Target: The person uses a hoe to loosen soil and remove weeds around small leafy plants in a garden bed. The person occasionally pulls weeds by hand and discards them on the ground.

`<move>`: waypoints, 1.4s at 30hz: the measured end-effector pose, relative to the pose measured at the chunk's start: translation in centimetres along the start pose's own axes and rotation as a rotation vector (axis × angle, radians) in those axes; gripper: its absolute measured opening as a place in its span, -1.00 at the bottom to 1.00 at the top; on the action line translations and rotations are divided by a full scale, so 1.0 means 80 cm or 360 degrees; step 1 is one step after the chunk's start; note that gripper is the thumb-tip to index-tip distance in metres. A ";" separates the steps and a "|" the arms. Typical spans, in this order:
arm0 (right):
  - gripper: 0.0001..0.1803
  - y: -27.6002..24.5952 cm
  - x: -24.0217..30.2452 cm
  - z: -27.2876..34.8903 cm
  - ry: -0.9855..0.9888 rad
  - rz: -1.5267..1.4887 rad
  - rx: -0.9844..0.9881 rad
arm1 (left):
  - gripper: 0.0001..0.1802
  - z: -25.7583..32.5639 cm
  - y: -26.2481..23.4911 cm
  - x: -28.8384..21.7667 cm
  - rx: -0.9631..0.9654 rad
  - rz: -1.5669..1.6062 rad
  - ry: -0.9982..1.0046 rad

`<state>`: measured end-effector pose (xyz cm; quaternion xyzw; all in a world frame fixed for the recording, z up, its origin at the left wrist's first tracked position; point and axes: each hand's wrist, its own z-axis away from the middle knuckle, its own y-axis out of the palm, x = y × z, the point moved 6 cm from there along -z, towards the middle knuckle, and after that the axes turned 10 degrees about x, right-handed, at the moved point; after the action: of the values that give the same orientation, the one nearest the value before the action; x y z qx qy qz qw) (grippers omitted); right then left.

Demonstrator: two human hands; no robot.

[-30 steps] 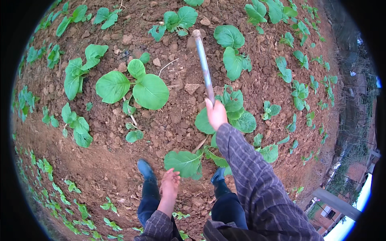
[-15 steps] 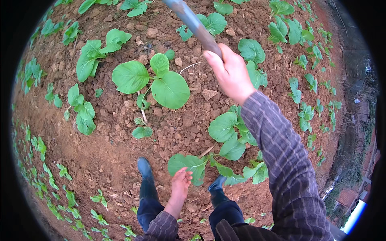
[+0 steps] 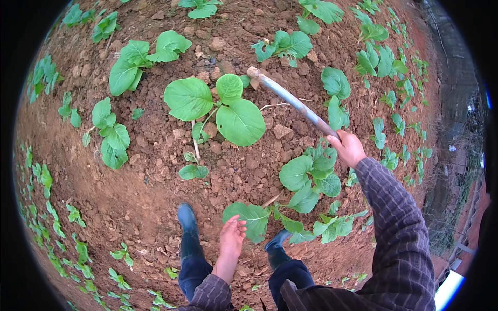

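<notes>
Beyond the closed right hand, the hoe should be kept off the seedling; left hand hangs open, empty.

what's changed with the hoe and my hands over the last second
The right hand kept its grip on the hoe handle, lifted it half a second ago, then swung it down, so its far end now meets the soil beside the big-leafed plant. The left hand stayed open and empty, hanging between the boots. The plants have not moved.
</notes>
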<state>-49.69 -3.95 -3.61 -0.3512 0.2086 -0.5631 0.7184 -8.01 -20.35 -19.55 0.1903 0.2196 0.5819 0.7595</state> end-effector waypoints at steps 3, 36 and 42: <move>-0.52 -0.030 0.057 -0.008 -0.0260 -0.0296 -0.0186 | -0.70 0.002 -0.014 -0.006 -0.0033 0.0048 0.0032; -0.50 0.081 0.150 -0.157 -0.0223 -0.0888 0.0034 | -0.71 -0.003 -0.012 -0.037 0.0012 0.0157 0.0012; -0.66 0.032 0.149 -0.073 -0.0469 -0.1527 0.0096 | -0.71 0.005 -0.013 -0.035 -0.0002 0.0143 0.0026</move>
<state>-48.73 -16.61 -8.20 -0.4624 -0.0964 -0.7801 0.4103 -7.60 -23.36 -19.42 0.1949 0.2167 0.6171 0.7309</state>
